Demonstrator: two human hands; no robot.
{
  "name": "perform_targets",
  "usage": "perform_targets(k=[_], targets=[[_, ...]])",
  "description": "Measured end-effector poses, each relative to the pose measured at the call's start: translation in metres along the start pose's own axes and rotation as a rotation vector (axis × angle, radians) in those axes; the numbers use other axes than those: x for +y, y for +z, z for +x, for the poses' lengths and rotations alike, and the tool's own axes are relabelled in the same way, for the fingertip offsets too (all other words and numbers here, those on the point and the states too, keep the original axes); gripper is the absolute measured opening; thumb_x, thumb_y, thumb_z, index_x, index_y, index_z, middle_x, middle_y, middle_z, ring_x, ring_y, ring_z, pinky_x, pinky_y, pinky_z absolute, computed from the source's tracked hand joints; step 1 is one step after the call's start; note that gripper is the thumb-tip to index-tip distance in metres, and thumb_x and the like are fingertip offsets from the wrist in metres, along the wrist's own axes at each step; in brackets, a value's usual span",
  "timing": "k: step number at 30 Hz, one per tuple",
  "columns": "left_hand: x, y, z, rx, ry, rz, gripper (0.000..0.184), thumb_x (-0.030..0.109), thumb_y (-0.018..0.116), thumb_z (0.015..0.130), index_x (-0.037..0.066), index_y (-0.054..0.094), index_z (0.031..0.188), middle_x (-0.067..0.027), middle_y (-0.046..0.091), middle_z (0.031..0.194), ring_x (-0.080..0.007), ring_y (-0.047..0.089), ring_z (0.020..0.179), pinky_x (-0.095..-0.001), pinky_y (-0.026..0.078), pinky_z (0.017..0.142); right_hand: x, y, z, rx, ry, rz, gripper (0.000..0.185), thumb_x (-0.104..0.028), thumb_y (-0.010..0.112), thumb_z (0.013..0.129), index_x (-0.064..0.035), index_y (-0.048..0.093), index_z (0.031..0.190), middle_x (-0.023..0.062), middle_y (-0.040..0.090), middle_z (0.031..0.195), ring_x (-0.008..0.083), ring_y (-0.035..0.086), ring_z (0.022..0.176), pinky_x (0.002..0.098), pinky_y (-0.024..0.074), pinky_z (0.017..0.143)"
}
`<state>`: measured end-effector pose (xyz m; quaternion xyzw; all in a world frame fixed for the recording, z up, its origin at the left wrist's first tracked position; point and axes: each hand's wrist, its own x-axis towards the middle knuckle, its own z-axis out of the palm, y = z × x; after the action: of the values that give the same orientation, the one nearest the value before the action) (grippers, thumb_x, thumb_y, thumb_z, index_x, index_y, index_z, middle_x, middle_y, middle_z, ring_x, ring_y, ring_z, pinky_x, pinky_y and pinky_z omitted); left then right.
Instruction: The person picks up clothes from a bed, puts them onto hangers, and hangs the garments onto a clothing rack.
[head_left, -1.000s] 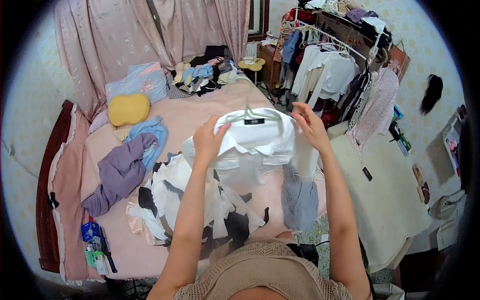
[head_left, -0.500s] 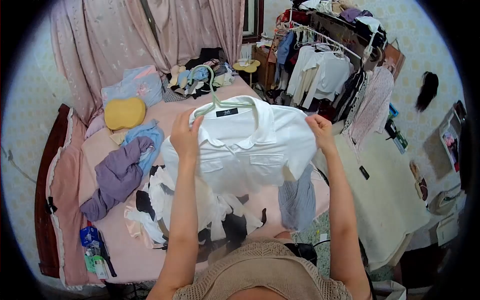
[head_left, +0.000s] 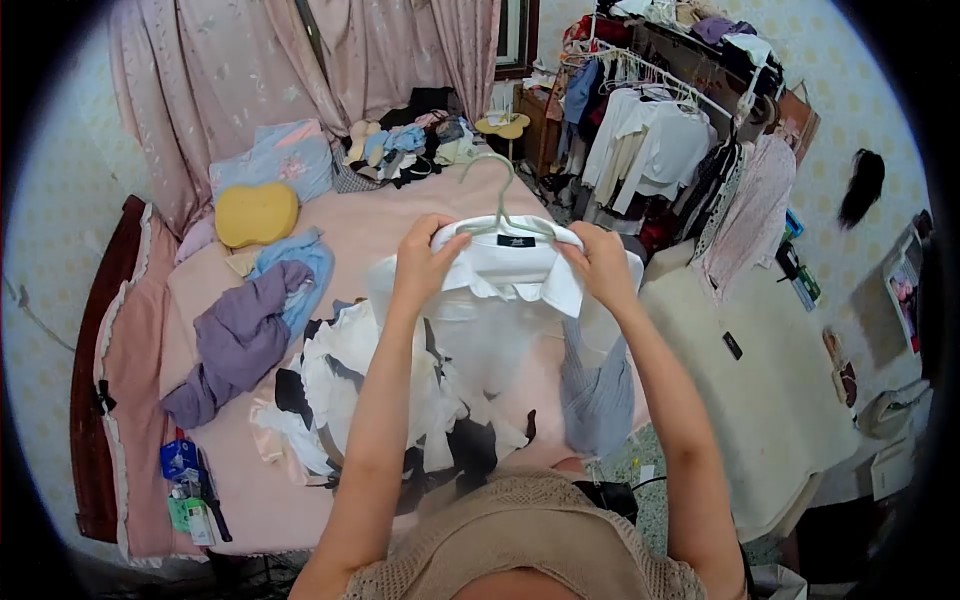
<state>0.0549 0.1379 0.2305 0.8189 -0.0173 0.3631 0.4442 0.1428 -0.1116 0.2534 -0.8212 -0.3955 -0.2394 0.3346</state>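
Right now the white shirt (head_left: 505,266) is hanging in midair in front of the person, above the bed (head_left: 270,505), its collar side uppermost and its lower part blurring. A pale green hanger (head_left: 503,205) is sitting inside it, its hook rising out of the neck, and a black label (head_left: 516,241) is showing inside the collar. The left hand (head_left: 424,262) is pinching one side of the collar, and the right hand (head_left: 604,268) is pinching the other. Both thumbs are lying toward the neck; the other fingers are partly hiding behind the cloth, so one cannot tell how closely they are pressing together.

Beneath the shirt, a pile (head_left: 340,375) of mostly white and black clothes is lying on the bed, and a grey garment (head_left: 597,395) is resting near the bed's right edge. Farther left, a purple quilt (head_left: 240,325) is lying against a blue cloth (head_left: 310,270), with a yellow cushion (head_left: 256,215) just beyond. Another heap (head_left: 410,140) is lying at the far end, while a rack (head_left: 690,95) beyond the bed is holding more clothes.
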Motion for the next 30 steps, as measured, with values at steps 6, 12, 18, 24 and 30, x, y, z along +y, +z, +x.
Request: perform_targets(k=[6,12,18,24,30], targets=[[-0.032,-0.042,-0.001,0.126,0.079,-0.006,0.027,0.019,0.063,0.082,0.001,0.06,0.102,-0.0047,0.062,0.091,-0.0125,0.055,0.078,-0.0256,0.044,0.072,0.027,-0.023,0.004,0.103,0.143,0.12,0.015,-0.019,0.061,0.078,-0.0051,0.063,0.084,0.0092,0.058,0.067,0.0185,0.053,0.06,0.0312,0.037,0.061],[-0.057,-0.061,-0.018,-0.03,-0.348,-0.211,0.021,0.019,0.06,0.084,0.0,0.062,0.093,-0.0013,0.059,0.079,-0.0066,0.05,0.071,-0.021,0.04,0.064,0.064,-0.015,-0.008,0.17,0.321,0.296,0.018,-0.021,0.062,0.081,-0.0035,0.061,0.085,0.007,0.049,0.057,0.0091,0.043,0.052,0.0262,0.0375,0.05],[-0.055,-0.055,-0.011,0.228,-0.288,-0.29,0.021,0.02,0.057,0.087,0.001,0.063,0.093,0.0001,0.059,0.079,-0.0055,0.049,0.073,-0.0198,0.039,0.065,0.072,-0.022,-0.015,0.07,0.299,0.204,0.018,-0.021,0.062,0.081,-0.0045,0.06,0.086,0.0097,0.049,0.057,0.0128,0.044,0.049,0.0273,0.0371,0.049],[-0.025,-0.037,0.002,0.174,-0.078,-0.294,0.023,0.019,0.058,0.085,0.0,0.061,0.098,-0.003,0.061,0.09,-0.0117,0.053,0.086,-0.0231,0.041,0.076,0.056,-0.029,-0.01,0.065,0.081,0.098,0.014,-0.018,0.061,0.08,-0.0035,0.06,0.081,0.0123,0.047,0.057,0.0177,0.043,0.048,0.0298,0.0353,0.048],[-0.022,-0.028,-0.004,-0.144,-0.081,0.008,0.017,0.014,0.056,0.084,0.002,0.06,0.095,-0.0072,0.061,0.08,-0.0141,0.055,0.072,-0.0256,0.043,0.068,0.037,-0.032,-0.009,-0.018,0.276,0.231,0.018,-0.018,0.063,0.079,-0.0005,0.059,0.08,0.0082,0.05,0.058,0.0139,0.045,0.053,0.0272,0.0369,0.052]])
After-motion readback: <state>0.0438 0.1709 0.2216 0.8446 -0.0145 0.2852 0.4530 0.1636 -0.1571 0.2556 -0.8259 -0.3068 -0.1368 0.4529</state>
